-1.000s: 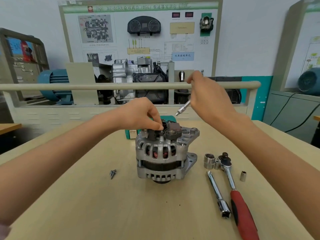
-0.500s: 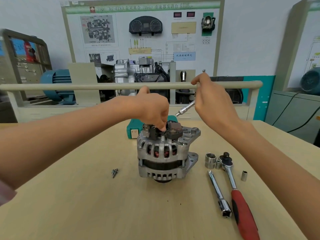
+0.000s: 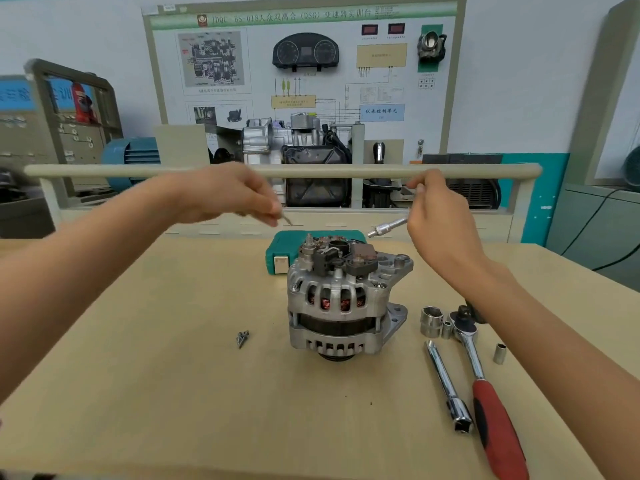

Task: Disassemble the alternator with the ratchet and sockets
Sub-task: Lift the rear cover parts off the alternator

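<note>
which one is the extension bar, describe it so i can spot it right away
Start at the alternator in the middle of the table and look right to the row of tools. The extension bar lies beside the ratchet, on its alternator side. It is plain chrome all along, while the ratchet has a red handle.

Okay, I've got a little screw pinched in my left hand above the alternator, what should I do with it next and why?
Probably set it down beside the loose screws on the table, left of the alternator. Your left hand pinches a small screw in the air, clear of the alternator, and your right hand holds the driver.
</note>
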The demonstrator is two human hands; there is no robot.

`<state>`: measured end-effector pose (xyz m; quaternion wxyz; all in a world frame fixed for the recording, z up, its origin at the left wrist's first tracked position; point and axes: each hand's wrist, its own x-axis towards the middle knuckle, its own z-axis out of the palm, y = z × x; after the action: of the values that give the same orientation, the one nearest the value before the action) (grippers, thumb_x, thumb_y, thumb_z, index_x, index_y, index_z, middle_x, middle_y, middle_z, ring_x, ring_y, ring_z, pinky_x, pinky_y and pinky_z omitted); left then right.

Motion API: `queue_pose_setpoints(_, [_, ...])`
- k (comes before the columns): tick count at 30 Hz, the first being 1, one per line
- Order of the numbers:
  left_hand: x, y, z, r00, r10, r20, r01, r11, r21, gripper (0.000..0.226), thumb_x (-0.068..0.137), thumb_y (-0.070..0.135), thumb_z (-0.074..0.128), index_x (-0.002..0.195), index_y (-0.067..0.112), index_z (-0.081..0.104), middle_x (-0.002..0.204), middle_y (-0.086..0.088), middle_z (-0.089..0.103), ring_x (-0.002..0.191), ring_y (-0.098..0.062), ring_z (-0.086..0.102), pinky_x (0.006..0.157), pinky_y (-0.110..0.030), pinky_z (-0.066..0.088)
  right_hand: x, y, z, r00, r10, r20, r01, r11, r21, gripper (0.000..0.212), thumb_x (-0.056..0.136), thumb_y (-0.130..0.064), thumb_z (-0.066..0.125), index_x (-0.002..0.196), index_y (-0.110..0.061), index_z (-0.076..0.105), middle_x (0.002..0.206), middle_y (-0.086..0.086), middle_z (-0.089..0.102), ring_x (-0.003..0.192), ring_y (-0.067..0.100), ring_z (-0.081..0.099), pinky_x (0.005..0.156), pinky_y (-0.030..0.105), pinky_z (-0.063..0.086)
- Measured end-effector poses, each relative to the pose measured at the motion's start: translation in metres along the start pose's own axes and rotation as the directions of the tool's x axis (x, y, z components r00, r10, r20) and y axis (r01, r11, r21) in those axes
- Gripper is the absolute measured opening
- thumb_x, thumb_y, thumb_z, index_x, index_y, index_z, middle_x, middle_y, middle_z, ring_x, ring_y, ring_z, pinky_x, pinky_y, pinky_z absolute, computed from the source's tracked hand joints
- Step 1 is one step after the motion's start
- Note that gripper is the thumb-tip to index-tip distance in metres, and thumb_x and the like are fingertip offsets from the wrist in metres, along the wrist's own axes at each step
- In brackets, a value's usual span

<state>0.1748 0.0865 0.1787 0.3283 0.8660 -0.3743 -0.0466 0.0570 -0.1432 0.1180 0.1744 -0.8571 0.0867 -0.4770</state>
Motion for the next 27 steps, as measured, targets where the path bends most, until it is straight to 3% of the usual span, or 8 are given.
queue_pose_setpoints(3, [-0.013,-0.052,0.006,0.973,-0.228,0.022,0.222,0.912,-0.344,0.008,0.092,0.009,0.056,0.089,0.007,0.063,0.091,-0.007,0.074,0.077,-0.006,0.069,0.071,-0.023,0.044,-0.004,0.006,0.008,0.998,0.055,0.01,-0.056,0.998,0.037,0.026,0.098,-0.008,0.033,0.119,-0.004,0.048,0.078,0.006,0.053,0.069,0.023,0.051,0.061,0.035,0.039])
queue_pose_setpoints(5, [-0.022,-0.083,0.022,0.952,-0.306,0.01,0.287,0.88,-0.38,0.008,0.092,0.008,0.056,0.091,0.005,0.064,0.088,-0.006,0.074,0.072,-0.005,0.069,0.069,-0.024,0.044,-0.007,0.009,0.013,0.997,0.078,0.014,-0.079,0.996,0.05,0.025,0.099,-0.008,0.033,0.118,-0.005,0.048,0.071,0.003,0.049,0.061,0.02,0.046,0.058,0.034,0.035])
queue_pose_setpoints(11, [-0.041,-0.146,0.084,0.934,-0.259,-0.246,0.253,0.966,-0.057,0.009,0.09,0.011,0.063,0.082,0.008,0.065,0.084,-0.005,0.068,0.085,-0.022,0.063,0.076,-0.029,0.046,-0.014,0.011,0.019,0.995,0.095,0.036,-0.097,0.993,0.062,0.027,0.099,-0.009,0.031,0.12,-0.005,0.048,0.075,0.012,0.054,0.067,0.031,0.052,0.061,0.045,0.044])
queue_pose_setpoints(16, [-0.041,-0.169,0.1,0.918,-0.352,-0.18,0.37,0.925,0.079,0.013,0.093,0.03,0.059,0.081,0.028,0.063,0.086,0.005,0.058,0.107,-0.028,0.054,0.099,-0.038,0.038,-0.014,0.014,0.017,0.995,0.097,0.036,-0.099,0.994,0.051,0.027,0.1,-0.01,0.031,0.119,-0.006,0.048,0.074,0.011,0.053,0.065,0.028,0.05,0.059,0.041,0.042])
queue_pose_setpoints(19, [-0.038,-0.175,0.096,0.911,-0.394,-0.123,0.406,0.909,0.093,0.015,0.095,0.034,0.053,0.082,0.032,0.061,0.088,0.005,0.059,0.113,-0.03,0.051,0.102,-0.039,0.036,-0.013,0.017,0.016,0.993,0.11,0.034,-0.112,0.993,0.049,0.026,0.1,-0.011,0.031,0.119,-0.007,0.048,0.071,0.007,0.051,0.061,0.023,0.047,0.056,0.036,0.037])
queue_pose_setpoints(22, [-0.035,-0.178,0.095,0.908,-0.418,-0.016,0.416,0.9,0.129,0.014,0.096,0.038,0.05,0.089,0.032,0.061,0.106,0.0,0.06,0.119,-0.028,0.047,0.105,-0.041,0.035,-0.013,0.02,0.016,0.992,0.119,0.027,-0.121,0.991,0.055,0.025,0.1,-0.011,0.031,0.118,-0.007,0.048,0.066,0.002,0.048,0.056,0.017,0.043,0.054,0.035,0.035])
queue_pose_setpoints(27, [-0.027,-0.174,0.099,0.914,-0.402,0.048,0.375,0.886,0.272,0.015,0.099,0.039,0.04,0.101,0.038,0.055,0.119,0.002,0.042,0.125,-0.023,0.031,0.11,-0.038,0.024,-0.015,0.023,0.017,0.992,0.121,0.037,-0.123,0.99,0.065,0.025,0.1,-0.011,0.031,0.117,-0.008,0.048,0.064,0.001,0.046,0.054,0.015,0.043,0.05,0.03,0.03])
